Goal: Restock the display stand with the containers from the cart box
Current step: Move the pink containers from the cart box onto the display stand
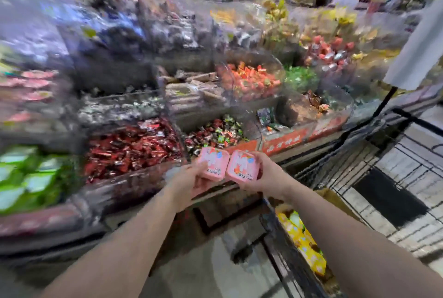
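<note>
Holding 2 pink containers side by side, touching, above the front edge of the display stand (282, 146). My left hand (189, 180) grips the left pink container (213, 163), fingers curled beneath it. My right hand (263, 178) grips the right pink container (242, 166) likewise. Yellow packets (299, 237) lie in the cart box (328, 197) at lower right.

1. Left container (213, 163): pink, with white and red print on its lid.
2. Right container (242, 165): pink, with a white and orange-red graphic and a small blue dot.
3. Sweets bin (130, 148), centre left: glossy red wrappers.
4. Packets (25, 178), lower left: green and white.
5. Packs in the cart box (303, 241), lower right: yellow.
6. Cart (359, 161), right: black wire.
</note>
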The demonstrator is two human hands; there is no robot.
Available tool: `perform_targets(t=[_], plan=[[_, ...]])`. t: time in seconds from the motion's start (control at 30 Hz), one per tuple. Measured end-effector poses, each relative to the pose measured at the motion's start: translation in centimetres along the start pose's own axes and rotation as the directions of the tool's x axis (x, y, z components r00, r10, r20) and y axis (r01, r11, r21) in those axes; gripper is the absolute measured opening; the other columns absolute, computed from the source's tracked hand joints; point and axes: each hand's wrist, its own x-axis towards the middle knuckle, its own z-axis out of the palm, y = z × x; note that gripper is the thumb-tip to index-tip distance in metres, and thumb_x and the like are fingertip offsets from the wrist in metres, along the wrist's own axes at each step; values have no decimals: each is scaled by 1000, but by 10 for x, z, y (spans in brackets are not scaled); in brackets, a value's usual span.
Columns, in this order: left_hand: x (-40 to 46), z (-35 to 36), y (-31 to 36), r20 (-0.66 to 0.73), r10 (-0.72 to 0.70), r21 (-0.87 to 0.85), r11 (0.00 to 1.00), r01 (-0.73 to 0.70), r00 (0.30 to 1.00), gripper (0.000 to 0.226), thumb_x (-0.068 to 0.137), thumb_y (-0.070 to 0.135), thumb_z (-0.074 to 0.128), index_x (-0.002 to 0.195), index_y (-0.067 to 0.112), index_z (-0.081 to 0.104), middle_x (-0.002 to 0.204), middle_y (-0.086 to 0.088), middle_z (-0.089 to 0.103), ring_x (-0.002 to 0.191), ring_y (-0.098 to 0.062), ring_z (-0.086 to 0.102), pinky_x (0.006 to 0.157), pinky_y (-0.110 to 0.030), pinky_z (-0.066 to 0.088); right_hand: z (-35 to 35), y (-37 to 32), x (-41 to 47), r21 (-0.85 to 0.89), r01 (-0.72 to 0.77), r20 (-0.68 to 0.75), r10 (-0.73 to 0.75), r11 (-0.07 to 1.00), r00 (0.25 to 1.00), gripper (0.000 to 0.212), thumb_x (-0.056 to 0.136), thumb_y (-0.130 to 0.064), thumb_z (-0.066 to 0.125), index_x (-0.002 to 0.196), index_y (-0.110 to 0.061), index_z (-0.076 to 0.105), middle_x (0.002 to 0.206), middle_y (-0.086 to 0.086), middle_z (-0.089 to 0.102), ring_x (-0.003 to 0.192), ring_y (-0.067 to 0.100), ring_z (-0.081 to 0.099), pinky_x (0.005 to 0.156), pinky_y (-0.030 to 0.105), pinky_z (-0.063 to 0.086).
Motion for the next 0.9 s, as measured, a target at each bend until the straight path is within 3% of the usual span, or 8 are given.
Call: perform_targets(t=[0.13, 0.23, 0.33, 0.43, 0.5, 0.67, 0.77, 0.9], plan=[[-47, -125, 49, -148, 120, -66, 989, -131, 982, 24, 91, 23, 61, 80, 5, 74, 81, -12, 73, 67, -20, 62, 66, -36, 48, 77, -116, 28, -19, 204, 99, -201, 979, 975, 84, 72, -21, 83, 140, -16, 34, 109, -7, 56, 84, -2, 56, 69, -1, 41], [-86, -235, 83, -294, 172, -128, 968, -217, 940, 23, 91, 27, 60, 89, 6, 70, 87, -13, 68, 69, -20, 58, 58, -31, 51, 162, -209, 52, 38, 303, 190, -304, 952, 933, 88, 70, -19, 85, 141, -17, 33, 109, -6, 57, 86, 4, 58, 69, 5, 45], [-128, -352, 115, -447, 231, -148, 934, -326, 864, 20, 93, 29, 57, 87, 10, 64, 70, -5, 62, 56, -15, 55, 45, -22, 51, 267, -303, 68, 141, 364, 248, -389, 921, 887, 85, 66, -20, 87, 135, -17, 38, 105, -8, 62, 87, 4, 62, 79, 13, 49], [-173, -466, 145, -584, 233, -138, 916, -378, 778, 21, 92, 29, 59, 80, 13, 62, 57, -1, 64, 56, -16, 55, 44, -21, 50, 369, -391, 71, 276, 372, 316, -449, 886, 836, 75, 66, -20, 87, 125, -20, 42, 100, -12, 63, 87, 2, 63, 78, 13, 51], [-197, -529, 162, -642, 228, -125, 911, -392, 732, 19, 91, 30, 61, 85, 12, 63, 62, -3, 65, 59, -16, 56, 47, -23, 52, 423, -440, 74, 333, 359, 341, -466, 872, 816, 80, 63, -23, 89, 128, -20, 42, 106, -8, 64, 96, 10, 65, 89, 27, 54], [-223, -634, 195, -696, 209, -135, 902, -411, 687, 17, 89, 27, 63, 91, 11, 66, 73, -7, 63, 62, -18, 54, 65, -32, 50, 511, -525, 86, 375, 362, 369, -496, 854, 786, 80, 65, -18, 87, 131, -18, 42, 116, -1, 60, 100, 12, 61, 80, 22, 53], [-217, -684, 204, -725, 182, -168, 889, -426, 664, 15, 90, 25, 62, 89, 11, 64, 73, -6, 60, 62, -18, 52, 67, -32, 50, 551, -561, 108, 383, 364, 375, -503, 849, 778, 73, 67, -12, 85, 127, -20, 44, 105, -7, 60, 91, 8, 61, 70, 15, 53], [-191, -733, 223, -732, 154, -206, 879, -431, 663, 15, 92, 24, 60, 90, 10, 64, 63, -3, 66, 64, -17, 53, 69, -32, 49, 595, -594, 151, 354, 370, 365, -491, 859, 791, 74, 66, -18, 84, 128, -21, 46, 109, -3, 62, 92, 13, 64, 74, 31, 58]])
